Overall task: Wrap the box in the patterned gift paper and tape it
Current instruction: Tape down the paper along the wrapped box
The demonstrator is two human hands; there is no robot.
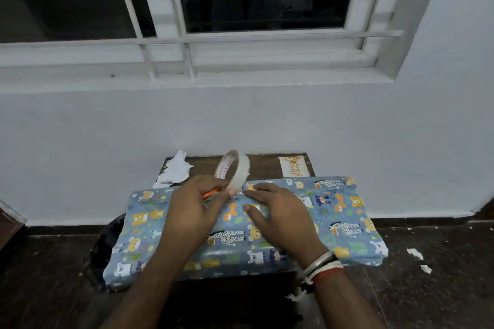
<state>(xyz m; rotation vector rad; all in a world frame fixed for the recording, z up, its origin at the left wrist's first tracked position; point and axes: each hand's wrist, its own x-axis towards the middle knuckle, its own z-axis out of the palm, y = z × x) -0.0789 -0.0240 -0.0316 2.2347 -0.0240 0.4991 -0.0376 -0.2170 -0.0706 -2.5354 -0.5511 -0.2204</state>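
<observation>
A flat box covered in blue gift paper printed with bears and zebras lies on a small dark wooden stool. My left hand grips a roll of clear tape upright over the paper's far seam; an orange object shows under its fingers. My right hand lies with straight fingers pressing the paper down at the middle, fingertips next to the roll. The paper's ends stick out past the stool at both sides.
Torn white paper scraps lie at the stool's back left, a greeting card at its back right. A white wall and barred window rise close behind. More white scraps dot the dark floor on the right.
</observation>
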